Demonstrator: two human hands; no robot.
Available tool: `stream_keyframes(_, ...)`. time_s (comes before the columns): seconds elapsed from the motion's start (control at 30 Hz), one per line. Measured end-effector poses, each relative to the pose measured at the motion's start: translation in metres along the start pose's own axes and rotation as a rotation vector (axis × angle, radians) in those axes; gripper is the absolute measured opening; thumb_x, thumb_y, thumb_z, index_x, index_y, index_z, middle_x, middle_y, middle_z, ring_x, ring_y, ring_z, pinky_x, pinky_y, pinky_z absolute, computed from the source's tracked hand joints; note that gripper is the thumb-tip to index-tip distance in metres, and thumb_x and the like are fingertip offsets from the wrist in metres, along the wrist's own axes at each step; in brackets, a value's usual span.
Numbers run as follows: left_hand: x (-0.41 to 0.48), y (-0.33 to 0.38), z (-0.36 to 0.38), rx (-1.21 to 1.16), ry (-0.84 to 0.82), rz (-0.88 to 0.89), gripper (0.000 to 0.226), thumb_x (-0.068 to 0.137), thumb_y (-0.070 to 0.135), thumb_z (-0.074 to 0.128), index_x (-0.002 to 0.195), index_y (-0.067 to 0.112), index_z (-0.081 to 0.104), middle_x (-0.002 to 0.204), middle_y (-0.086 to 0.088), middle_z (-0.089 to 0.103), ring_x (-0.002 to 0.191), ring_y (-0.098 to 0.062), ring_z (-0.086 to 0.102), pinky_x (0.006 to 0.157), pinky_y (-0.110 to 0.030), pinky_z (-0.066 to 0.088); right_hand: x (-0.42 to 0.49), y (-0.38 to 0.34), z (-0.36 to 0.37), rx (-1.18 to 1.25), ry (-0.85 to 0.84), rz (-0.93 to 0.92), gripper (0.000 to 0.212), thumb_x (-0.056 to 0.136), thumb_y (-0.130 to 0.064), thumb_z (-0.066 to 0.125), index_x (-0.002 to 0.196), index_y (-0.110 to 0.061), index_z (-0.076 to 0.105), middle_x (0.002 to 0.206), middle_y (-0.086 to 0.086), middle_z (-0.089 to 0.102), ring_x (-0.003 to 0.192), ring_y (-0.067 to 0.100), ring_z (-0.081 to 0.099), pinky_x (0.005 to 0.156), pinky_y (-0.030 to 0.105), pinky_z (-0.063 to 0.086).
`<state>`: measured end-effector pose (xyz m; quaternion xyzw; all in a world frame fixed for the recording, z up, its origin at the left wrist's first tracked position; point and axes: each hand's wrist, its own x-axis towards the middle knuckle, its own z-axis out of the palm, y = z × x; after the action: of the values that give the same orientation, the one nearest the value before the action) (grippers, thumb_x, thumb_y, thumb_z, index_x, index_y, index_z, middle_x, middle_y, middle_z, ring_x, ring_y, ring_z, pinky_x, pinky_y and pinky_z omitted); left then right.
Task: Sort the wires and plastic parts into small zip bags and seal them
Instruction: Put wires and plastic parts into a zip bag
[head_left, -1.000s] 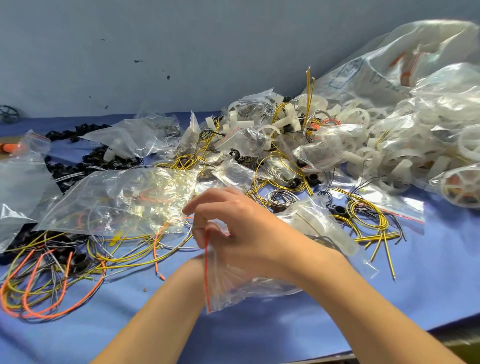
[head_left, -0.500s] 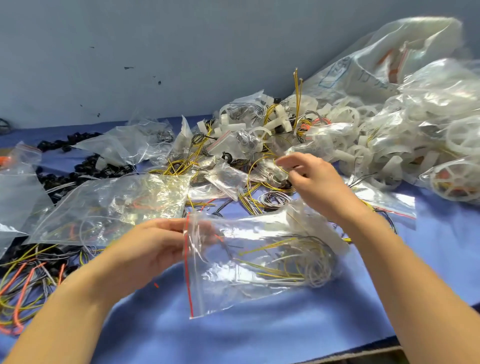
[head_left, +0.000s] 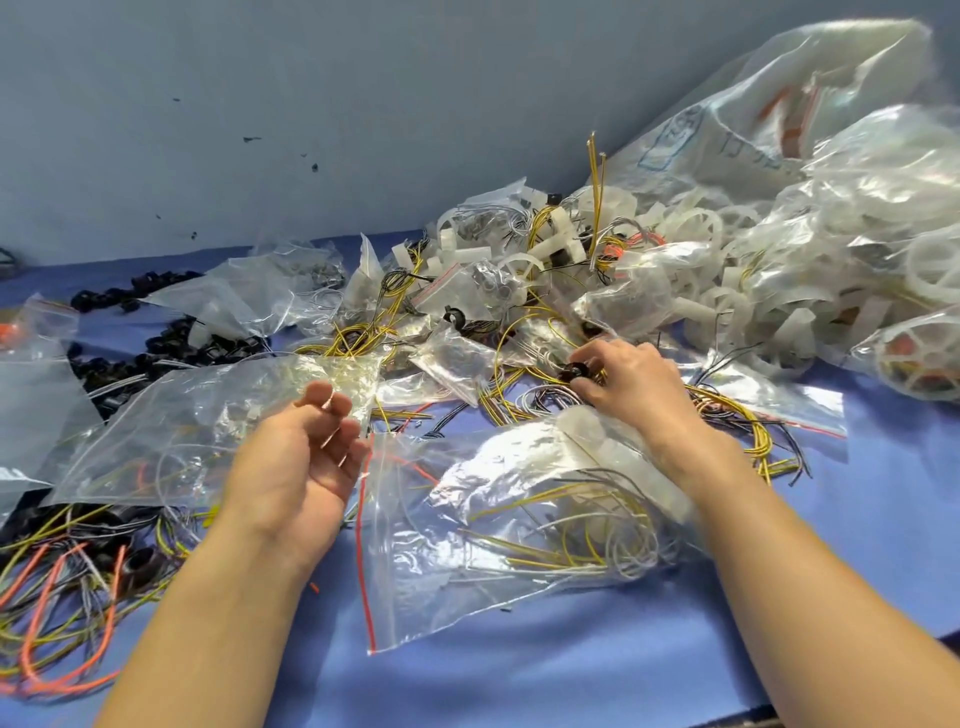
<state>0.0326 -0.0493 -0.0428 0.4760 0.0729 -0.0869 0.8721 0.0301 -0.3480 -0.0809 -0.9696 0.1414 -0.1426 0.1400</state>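
Note:
A clear zip bag (head_left: 467, 571) with a red seal strip lies on the blue cloth, its mouth to the left, yellow and grey wires inside. My left hand (head_left: 301, 467) hovers just left of the bag's mouth, palm up, fingers apart, holding nothing. My right hand (head_left: 623, 384) reaches into the wire pile behind the bag and pinches a small black ring part (head_left: 574, 371) with yellow wires attached.
A heap of bagged white plastic wheels (head_left: 779, 270) fills the back right. A larger clear bag (head_left: 208, 426) lies left of my left hand. Loose orange and yellow wires (head_left: 62, 613) and black ring parts (head_left: 156, 353) lie at the left. A grey wall stands behind.
My left hand let go of the zip bag's mouth and opened. My right hand moved forward into the wire pile and closed on a black ring part. The bag now rests on the cloth.

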Motion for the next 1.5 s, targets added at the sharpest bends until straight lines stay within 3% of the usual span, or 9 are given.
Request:
stream_keyframes(0.2,-0.011,0.006,0.014,0.21,0.043,0.284,0.035,0.09,-0.005,0.039,0.08,0.021,0.06,0.061,0.009,0.063,0.049,-0.006,0.055,0.049,-0.018,0.047,-0.011,-0.018,-0.035,0.244,0.174,-0.049,0.027,0.092,-0.037,0.062,0.111,-0.019,0.066,0.104,0.001,0.071,0.099,0.02,0.062,0.092,0.039,0.047)
stream_keyframes(0.33,-0.029,0.007,0.025,0.344,-0.121,0.412,0.022,0.094,0.005,0.047,0.09,0.019,0.064,0.076,0.003,0.068,0.062,-0.011,0.062,0.054,-0.022,0.052,-0.037,-0.068,-0.075,0.55,0.253,-0.332,0.022,0.088,-0.027,0.07,0.109,-0.018,0.068,0.091,-0.014,0.067,0.08,-0.009,0.058,0.07,0.006,0.042)
stream_keyframes(0.43,-0.041,0.0,0.032,0.409,-0.272,0.42,0.01,0.098,0.021,0.053,0.102,0.019,0.062,0.089,0.0,0.069,0.078,-0.015,0.066,0.066,-0.03,0.056,-0.068,-0.111,-0.074,0.588,0.267,-0.545,0.025,0.086,-0.022,0.073,0.109,-0.016,0.066,0.098,-0.007,0.07,0.087,0.005,0.059,0.08,0.022,0.048)
stream_keyframes(0.53,-0.05,-0.005,0.031,0.478,-0.324,0.442,0.022,0.095,0.024,0.054,0.11,0.009,0.06,0.086,-0.002,0.069,0.08,-0.013,0.067,0.07,-0.029,0.058,-0.091,-0.132,-0.056,0.565,0.28,-0.552,0.026,0.085,-0.019,0.073,0.11,-0.015,0.066,0.1,-0.007,0.07,0.09,0.018,0.059,0.084,0.041,0.048)
stream_keyframes(0.67,-0.062,-0.008,0.019,0.55,-0.313,0.426,0.024,0.096,0.028,0.051,0.106,0.009,0.062,0.082,0.003,0.07,0.08,-0.011,0.067,0.07,-0.027,0.058,-0.111,-0.133,-0.043,0.604,0.261,-0.521,0.029,0.089,-0.021,0.07,0.117,-0.017,0.064,0.104,-0.007,0.069,0.095,0.01,0.058,0.087,0.038,0.048)
stream_keyframes(0.8,-0.072,-0.008,-0.01,0.505,-0.094,0.408,0.028,0.094,0.04,0.049,0.095,0.014,0.061,0.081,0.006,0.071,0.071,-0.009,0.066,0.06,-0.022,0.056,-0.132,-0.128,-0.035,0.388,0.134,-0.511,0.04,0.096,-0.019,0.055,0.135,-0.027,0.052,0.121,-0.006,0.061,0.108,0.022,0.055,0.094,0.042,0.044)
stream_keyframes(0.97,-0.081,-0.009,-0.043,0.557,0.004,0.237,0.04,0.085,0.048,0.051,0.083,0.011,0.066,0.07,0.002,0.066,0.058,-0.011,0.061,0.055,-0.027,0.053,-0.15,-0.14,-0.025,0.103,0.018,-0.67,0.081,0.068,0.006,0.057,0.136,-0.038,0.051,0.136,-0.005,0.053,0.117,0.022,0.052,0.098,0.037,0.041)
stream_keyframes(1.3,-0.073,-0.01,-0.035,0.497,-0.107,-0.011,0.031,0.098,0.022,0.051,0.091,0.001,0.072,0.083,-0.012,0.071,0.063,-0.014,0.065,0.058,-0.02,0.056,-0.152,-0.142,-0.018,0.015,0.082,-0.613,0.038,0.056,-0.005,0.076,0.083,-0.03,0.065,0.122,0.004,0.065,0.107,0.029,0.064,0.091,0.043,0.051)
stream_keyframes(1.5,-0.066,-0.003,-0.038,0.509,0.054,-0.067,0.034,0.099,0.026,0.052,0.083,-0.001,0.064,0.06,-0.011,0.062,0.044,-0.015,0.059,0.044,-0.023,0.052,-0.15,-0.143,-0.012,-0.074,-0.076,-0.747,0.074,0.056,-0.003,0.064,0.119,-0.042,0.061,0.143,0.005,0.049,0.13,0.031,0.048,0.107,0.047,0.04)
